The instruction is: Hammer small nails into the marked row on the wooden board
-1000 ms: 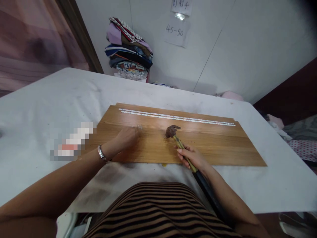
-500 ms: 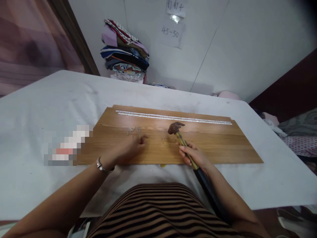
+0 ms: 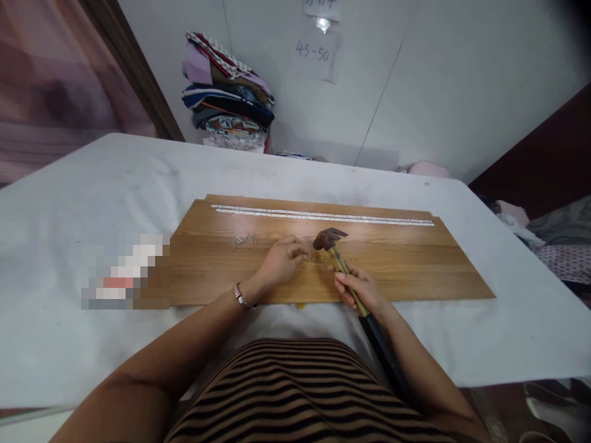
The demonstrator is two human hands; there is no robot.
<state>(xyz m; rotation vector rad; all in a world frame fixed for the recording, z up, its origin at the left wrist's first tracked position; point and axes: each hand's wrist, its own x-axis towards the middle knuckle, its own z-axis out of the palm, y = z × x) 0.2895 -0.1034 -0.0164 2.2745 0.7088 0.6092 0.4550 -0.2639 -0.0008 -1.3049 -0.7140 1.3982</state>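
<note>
The left hand has slid rightward across the wooden board since a second ago. It has left the small scatter of loose nails it was touching then and drawn up just beside the head of the hammer, which has itself barely shifted. The left fingertips are pinched together and lowered to the wood, just short of the rusty head; whether a nail sits between them is too small to tell. The loose nails now lie apart from that hand, off to its left and a little farther from the person. The right hand is clenched around the hammer's yellowish handle, partway along it. The head sits just ahead of its knuckles over the board, and the dark end of the handle runs back past the wrist towards the person's striped top. A row of small dark dots marks the wood just beyond the right hand. Beyond both hands a pale metal strip runs along the board's far edge. A bracelet circles the left wrist. The board rests on a white-covered table, with folded clothes stacked against the wall beyond
</note>
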